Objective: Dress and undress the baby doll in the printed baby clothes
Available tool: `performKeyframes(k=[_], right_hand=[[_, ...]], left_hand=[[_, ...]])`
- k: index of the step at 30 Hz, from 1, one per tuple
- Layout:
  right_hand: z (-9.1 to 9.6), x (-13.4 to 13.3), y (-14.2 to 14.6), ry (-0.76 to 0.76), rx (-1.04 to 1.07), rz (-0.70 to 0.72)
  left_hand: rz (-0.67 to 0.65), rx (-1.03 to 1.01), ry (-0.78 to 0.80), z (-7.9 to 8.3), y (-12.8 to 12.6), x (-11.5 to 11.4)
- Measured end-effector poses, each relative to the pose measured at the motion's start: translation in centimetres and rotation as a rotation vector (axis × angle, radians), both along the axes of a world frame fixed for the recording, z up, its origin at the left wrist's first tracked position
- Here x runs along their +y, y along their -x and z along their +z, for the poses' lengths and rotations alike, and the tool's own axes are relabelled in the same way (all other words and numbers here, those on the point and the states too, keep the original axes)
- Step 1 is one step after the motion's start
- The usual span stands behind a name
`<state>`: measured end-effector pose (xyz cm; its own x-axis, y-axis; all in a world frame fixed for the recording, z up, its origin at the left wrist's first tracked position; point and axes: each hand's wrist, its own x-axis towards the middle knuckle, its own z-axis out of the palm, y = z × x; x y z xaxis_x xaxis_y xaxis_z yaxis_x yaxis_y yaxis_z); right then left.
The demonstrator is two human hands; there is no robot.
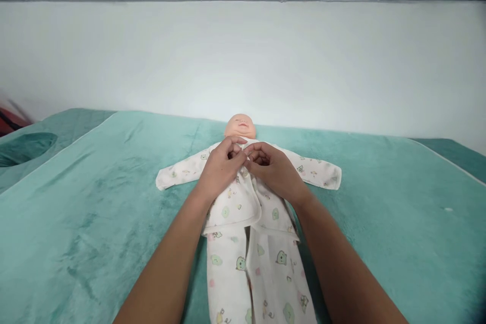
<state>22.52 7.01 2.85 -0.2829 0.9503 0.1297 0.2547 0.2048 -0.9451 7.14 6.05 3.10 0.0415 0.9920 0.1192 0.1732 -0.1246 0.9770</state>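
Note:
A baby doll point(240, 126) lies on its back with its head toward the wall. It wears a white long-sleeved baby jacket point(233, 207) with small printed figures, sleeves spread out to both sides. Matching baby trousers point(266, 278) cover its legs. My left hand point(222, 168) pinches the jacket front just below the collar. Beside it, my right hand point(275, 171) pinches the other edge, fingertips nearly touching those of the left. A small button shows just below the fingers; what lies right between the fingertips is hidden. Further down, the jacket's front edges overlap.
A green plush blanket point(114, 223) lies under the doll, with a wrinkled darker part at the left. A white wall point(243, 61) rises behind the blanket's far edge, with a dark band above. Something red point(11, 121) shows at the far left.

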Motion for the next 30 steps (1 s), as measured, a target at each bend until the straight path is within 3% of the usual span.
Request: performKeyframes(k=[7, 23, 27, 30], right_hand=[[0.3, 0.0, -0.9, 0.086, 0.099, 0.104], [0.0, 0.3, -0.5, 0.078, 0.096, -0.013], [-0.2, 0.4, -0.7, 0.081, 0.093, -0.006], [-0.3, 0.5, -0.7, 0.090, 0.100, -0.011]], left_hand=[[-0.023, -0.098, 0.001, -0.2, 0.4, 0.2], [-0.009, -0.192, -0.003, -0.6, 0.5, 0.5], [0.002, -0.114, -0.025, -0.7, 0.3, 0.5], [0.101, 0.079, -0.149, -1.2, 0.1, 0.8]])
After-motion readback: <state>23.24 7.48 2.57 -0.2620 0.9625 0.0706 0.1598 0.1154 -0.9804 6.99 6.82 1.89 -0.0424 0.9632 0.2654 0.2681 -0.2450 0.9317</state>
